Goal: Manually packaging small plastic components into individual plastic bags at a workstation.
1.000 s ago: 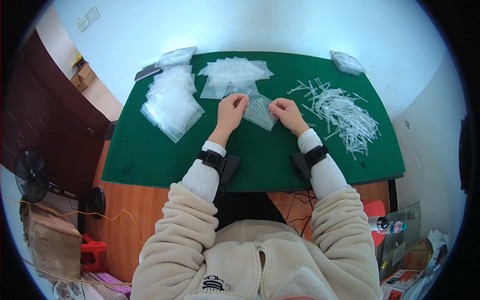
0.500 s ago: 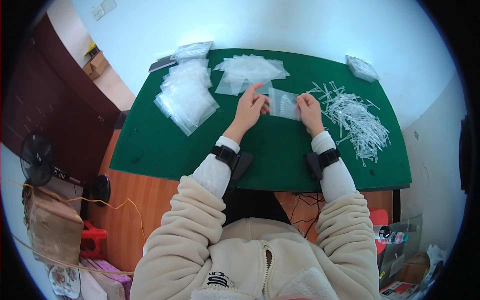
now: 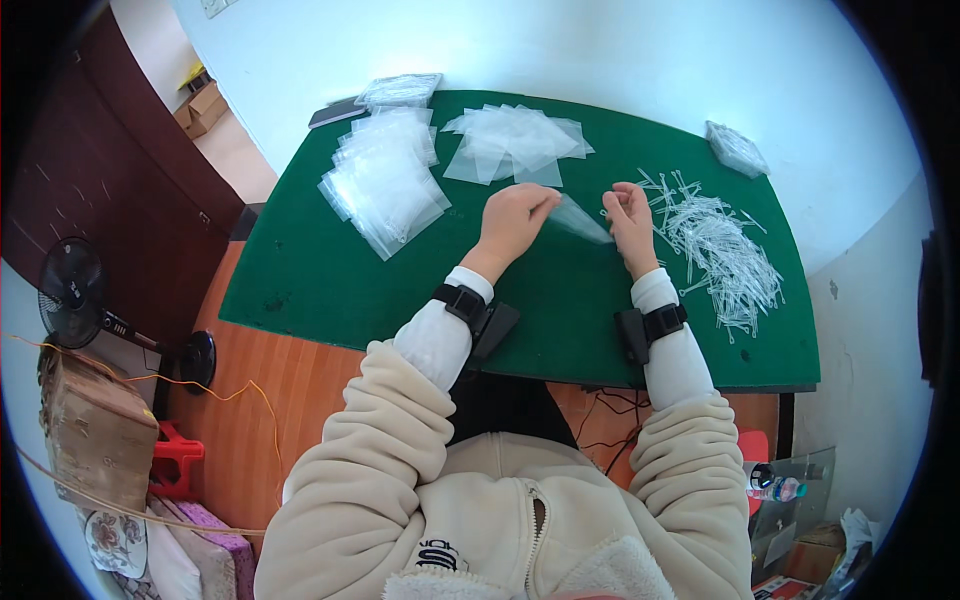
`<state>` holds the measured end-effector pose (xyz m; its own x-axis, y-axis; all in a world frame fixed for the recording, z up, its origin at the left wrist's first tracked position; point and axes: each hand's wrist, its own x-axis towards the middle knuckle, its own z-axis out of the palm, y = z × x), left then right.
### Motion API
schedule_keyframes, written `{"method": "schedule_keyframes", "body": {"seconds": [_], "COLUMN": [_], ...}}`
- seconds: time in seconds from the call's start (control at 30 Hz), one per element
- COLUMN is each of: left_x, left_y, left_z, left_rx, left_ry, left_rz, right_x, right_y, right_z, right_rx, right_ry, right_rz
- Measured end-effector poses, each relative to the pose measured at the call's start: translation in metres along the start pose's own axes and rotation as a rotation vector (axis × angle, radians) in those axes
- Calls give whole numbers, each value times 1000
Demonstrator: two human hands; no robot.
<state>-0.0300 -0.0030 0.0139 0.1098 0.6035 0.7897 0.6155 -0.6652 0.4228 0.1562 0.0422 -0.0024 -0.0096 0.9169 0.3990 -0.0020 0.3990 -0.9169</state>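
Observation:
My left hand (image 3: 515, 223) is closed on the end of a small clear plastic bag (image 3: 580, 219), holding it tilted over the middle of the green table. Whether any sticks lie inside the bag cannot be made out now. Just right of the bag, my right hand (image 3: 630, 225) has its thumb and forefinger apart. A tiny clear ring shows beside its thumb; what it belongs to is unclear. Close by on the right lies a loose heap of clear plastic sticks with looped ends (image 3: 722, 255).
Flat clear bags (image 3: 520, 140) lie spread at the table's far middle. A stack of filled-looking zip bags (image 3: 385, 185) lies to the left. Clear packs stand at the back left (image 3: 400, 90) and back right (image 3: 736, 150). The green table (image 3: 300, 290) meets the wall behind.
My left hand has taken hold of the bag, which has turned from lying broad to a slanted, narrow view. My right hand has come off the bag's right edge.

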Motion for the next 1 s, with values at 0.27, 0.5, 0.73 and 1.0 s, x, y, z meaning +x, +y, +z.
{"method": "schedule_keyframes", "body": {"seconds": [0.27,0.5,0.73,1.0], "left_x": [-1,-2,-6,-8], "left_y": [-8,-16,3,4], "left_z": [0,2,7,12], "left_rx": [-86,-604,-729,-745], "left_ry": [11,27,-646,-586], "left_rz": [-400,-655,-690,-693], "right_x": [-11,-6,-4,-12], "right_y": [-4,-3,-14,-12], "right_z": [-1,-7,-13,-1], "right_rx": [-73,-12,468,-67], "right_ry": [-303,-272,-217,-461], "right_rz": [-148,-55,12,47]}}
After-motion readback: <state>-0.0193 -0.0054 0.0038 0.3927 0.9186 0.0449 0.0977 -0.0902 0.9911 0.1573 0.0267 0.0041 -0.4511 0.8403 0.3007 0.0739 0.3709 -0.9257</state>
